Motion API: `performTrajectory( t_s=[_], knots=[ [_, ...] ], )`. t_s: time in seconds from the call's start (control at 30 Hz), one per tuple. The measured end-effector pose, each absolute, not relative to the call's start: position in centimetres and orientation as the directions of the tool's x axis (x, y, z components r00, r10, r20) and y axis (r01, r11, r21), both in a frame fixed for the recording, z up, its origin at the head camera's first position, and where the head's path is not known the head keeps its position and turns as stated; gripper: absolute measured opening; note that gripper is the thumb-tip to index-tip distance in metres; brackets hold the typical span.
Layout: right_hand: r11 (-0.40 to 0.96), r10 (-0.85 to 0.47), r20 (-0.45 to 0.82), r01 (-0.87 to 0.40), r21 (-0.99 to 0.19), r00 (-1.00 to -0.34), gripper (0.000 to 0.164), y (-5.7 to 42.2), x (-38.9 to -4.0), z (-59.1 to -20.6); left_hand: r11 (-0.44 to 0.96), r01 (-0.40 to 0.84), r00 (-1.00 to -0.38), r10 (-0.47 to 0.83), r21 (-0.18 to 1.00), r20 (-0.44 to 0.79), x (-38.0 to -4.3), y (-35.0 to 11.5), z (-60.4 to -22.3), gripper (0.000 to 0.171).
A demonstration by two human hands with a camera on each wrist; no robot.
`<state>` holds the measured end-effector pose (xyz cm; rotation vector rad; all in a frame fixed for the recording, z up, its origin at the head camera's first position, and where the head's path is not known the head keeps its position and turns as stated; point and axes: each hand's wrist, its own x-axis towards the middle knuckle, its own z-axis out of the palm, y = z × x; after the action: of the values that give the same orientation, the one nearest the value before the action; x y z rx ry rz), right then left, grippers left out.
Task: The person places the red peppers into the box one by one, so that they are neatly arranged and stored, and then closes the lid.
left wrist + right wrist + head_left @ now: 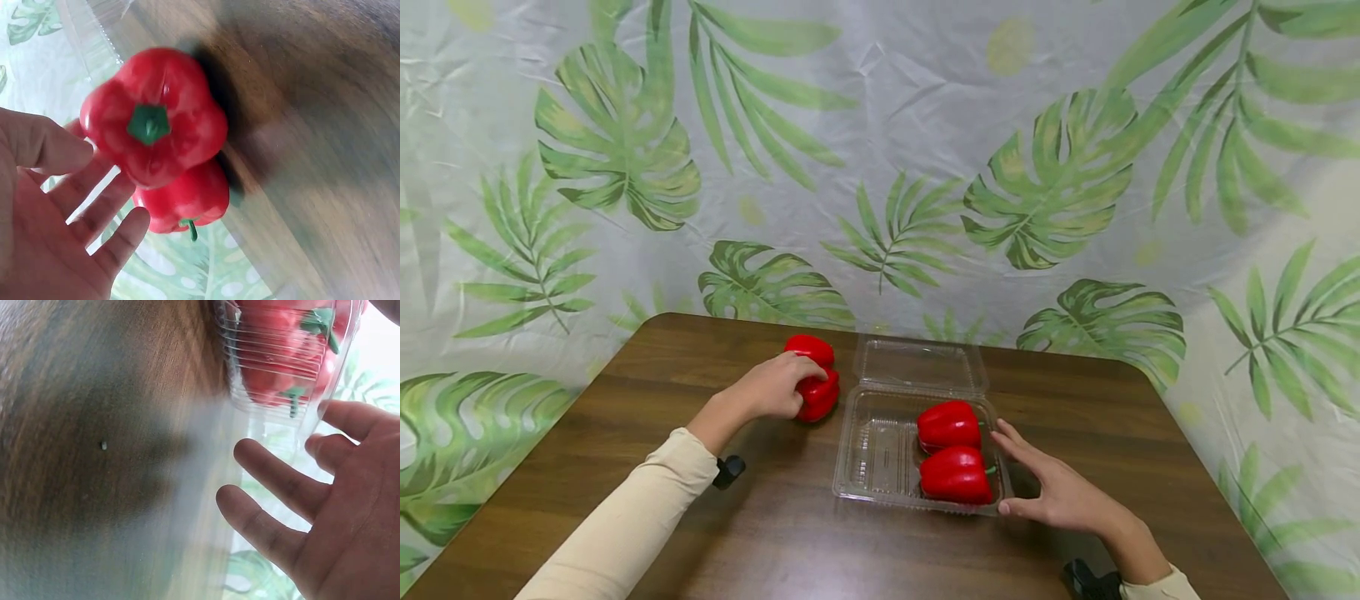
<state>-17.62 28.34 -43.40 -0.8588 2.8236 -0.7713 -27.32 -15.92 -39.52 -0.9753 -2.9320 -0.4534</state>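
Observation:
My left hand (778, 385) is at the nearer of two red bell peppers (817, 398) left of a clear plastic container (880, 497). In the left wrist view its thumb (59, 150) is at the side of that pepper (187, 112), the other fingers loosely extended, some partly hidden behind it. The farther bell pepper (808, 348) stands just behind. Two more bell peppers, a back one (949, 425) and a front one (955, 477), lie in the container's right half, stems to the right. My right hand (1063, 492) touches the container's right edge with fingers spread.
The container's hinged lid (921, 364) lies folded open toward the table's back edge. Brown wood grain covers the table (790, 542). Behind it hangs a leaf-printed curtain (895, 125). Each wrist wears a black camera mount, such as the left one (728, 472).

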Motion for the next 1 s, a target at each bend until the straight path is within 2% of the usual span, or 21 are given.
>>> performTrajectory(
  t_s=[0.13, 0.37, 0.53, 0.63, 0.87, 1.0],
  knots=[
    [0.716, -0.542, 0.06, -0.498, -0.489, -0.838, 0.088, 28.4, -17.8, -43.4, 0.764, 0.593, -0.802, 0.588, 0.256, 0.103, -27.1, -16.4, -39.3, 0.052],
    [0.708, -0.551, 0.08, -0.516, -0.482, -0.831, 0.088, 28.4, -17.9, -43.1, 0.748, 0.6, -0.795, 0.598, 0.283, 0.105, -26.7, -17.2, -39.3, 0.049],
    [0.706, -0.55, 0.082, -0.515, -0.487, -0.831, 0.088, 28.3, -18.1, -43.1, 0.836, 0.511, -0.859, 0.505, 0.202, 0.084, -26.1, -17.5, -39.3, 0.045],
    [0.704, -0.554, 0.082, -0.518, -0.485, -0.829, 0.088, 28.3, -18.1, -43.2, 0.862, 0.481, -0.876, 0.47, 0.16, 0.103, -25.8, -17.7, -39.5, 0.05],
    [0.701, -0.555, 0.091, -0.524, -0.484, -0.827, 0.088, 28.2, -17.9, -43.2, 0.739, 0.613, -0.788, 0.6, 0.281, 0.139, -25.1, -18.0, -40.7, 0.051],
    [0.706, -0.555, 0.089, -0.524, -0.477, -0.827, 0.088, 28.3, -17.7, -43.5, 0.735, 0.644, -0.765, 0.618, 0.213, 0.181, -24.7, -18.0, -41.2, 0.052]
  ],
)
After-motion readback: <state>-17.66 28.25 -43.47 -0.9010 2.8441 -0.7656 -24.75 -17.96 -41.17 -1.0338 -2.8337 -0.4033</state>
